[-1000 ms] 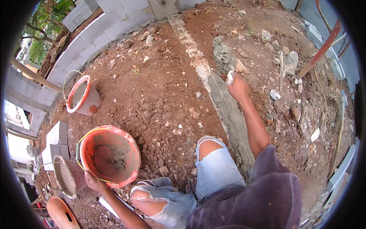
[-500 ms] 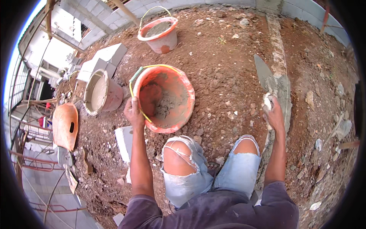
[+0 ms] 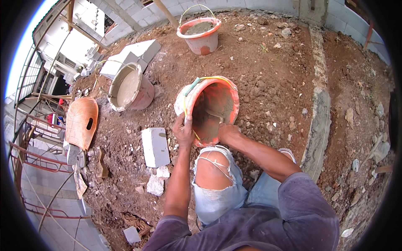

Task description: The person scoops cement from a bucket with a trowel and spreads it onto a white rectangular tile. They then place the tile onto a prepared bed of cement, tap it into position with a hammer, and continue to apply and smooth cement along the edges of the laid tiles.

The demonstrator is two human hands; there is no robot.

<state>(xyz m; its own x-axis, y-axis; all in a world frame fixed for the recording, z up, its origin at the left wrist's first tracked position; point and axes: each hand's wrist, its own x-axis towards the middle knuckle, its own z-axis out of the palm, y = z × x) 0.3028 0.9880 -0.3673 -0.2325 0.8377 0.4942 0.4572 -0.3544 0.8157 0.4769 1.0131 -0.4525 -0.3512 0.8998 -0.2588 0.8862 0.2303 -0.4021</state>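
Note:
An orange bucket (image 3: 180, 103) smeared with grey mortar tilts toward me in front of my knees. My left hand (image 3: 183, 130) is closed on the left side of its rim, by the yellow handle with a green grip. Inside the mouth, my right hand (image 3: 228, 133) grips a trowel, whose metal part (image 3: 214, 113) shows in shadow; its blade is mostly hidden. Wet mortar (image 3: 205, 130) coats the bucket's inner wall and bottom. To the right, a narrow mortar-covered strip (image 3: 317, 121) runs along a taut string.
Two more buckets stand beyond: one filled with mortar (image 3: 200, 28) at the back, one with greyish liquid (image 3: 127, 88) at left. Pale blocks (image 3: 140, 51) lie behind it, and another block (image 3: 155, 147) near my left arm. An orange scoop-shaped plastic piece (image 3: 82, 123) leans far left.
My right hand has swung with the trowel from the mortar strip into the bucket. My left hand has tipped the bucket further toward me. The whole view has shifted rightward.

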